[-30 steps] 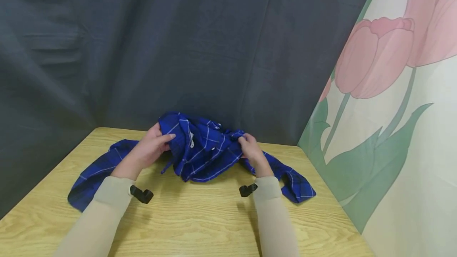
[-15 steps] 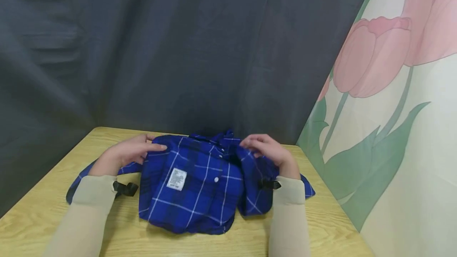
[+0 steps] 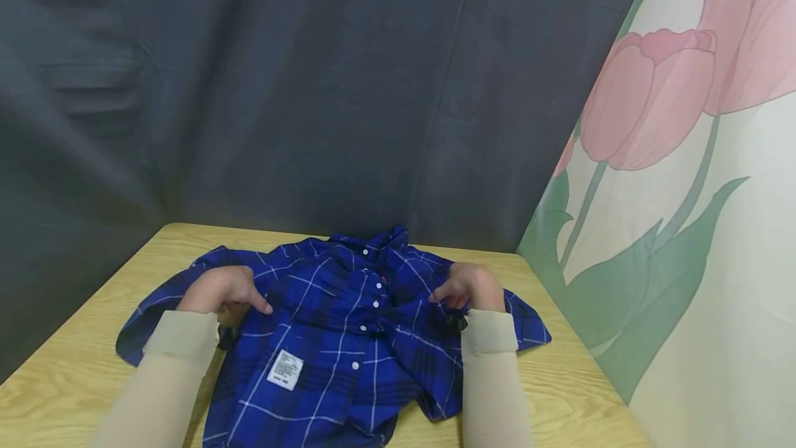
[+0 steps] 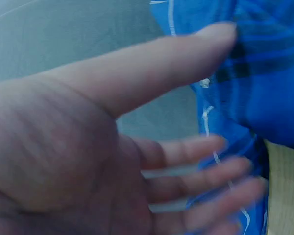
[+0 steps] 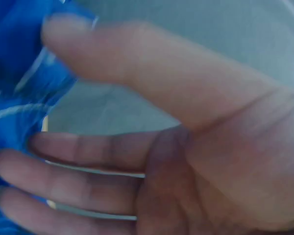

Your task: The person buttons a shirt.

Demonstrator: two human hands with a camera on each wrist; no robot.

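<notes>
The left hand (image 3: 230, 289) holds nothing, its fingers straight and spread, thumb well apart from them; the right hand (image 3: 469, 287) is alike, thumb and fingers parted with no cloth between; both hang at the shirt (image 3: 323, 393), one on each side of its chest, though whether they touch it cannot be told. The shirt lies front up on the table (image 3: 87, 358); the work seems to be spreading it flat, and flat palms drawn outward from the buttons (image 3: 376, 303) should serve better than fingertips, which may raise fresh creases; the side by the right hand is the more rumpled, so a light pinch and tug at its lower edge would likely beat rubbing; the side with the label (image 3: 285, 369) lies smoother and needs less; farther out, the left sleeve (image 3: 149, 310) and right sleeve (image 3: 525, 323) call for a gentle pull; the collar (image 3: 398, 237), near the curtain (image 3: 311, 88), is best kept from sliding.
</notes>
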